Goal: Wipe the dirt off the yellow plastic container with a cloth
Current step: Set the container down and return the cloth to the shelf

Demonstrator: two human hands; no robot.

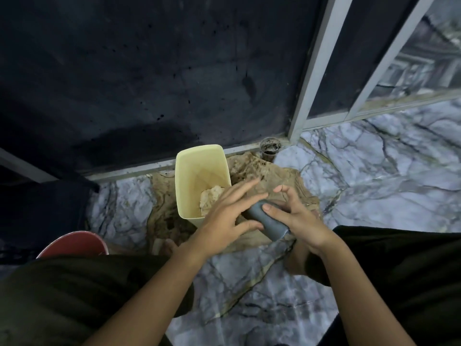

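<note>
The yellow plastic container [192,176] stands upright on the wet marble floor, its mouth open toward me. A crumpled, dirty cloth [210,198] lies inside it at the near right corner. My right hand [296,218] grips a grey cylindrical object [267,221], perhaps a bottle, just right of the container. My left hand [224,218] hovers over the grey object's far end with fingers spread, touching it lightly and partly covering the container's near right edge.
Brown muddy water [262,171] spreads over the floor around the container. A dirty floor drain [270,147] sits by the window frame [306,78]. A red bucket [74,243] stands at the lower left. My knees in dark cloth flank the view.
</note>
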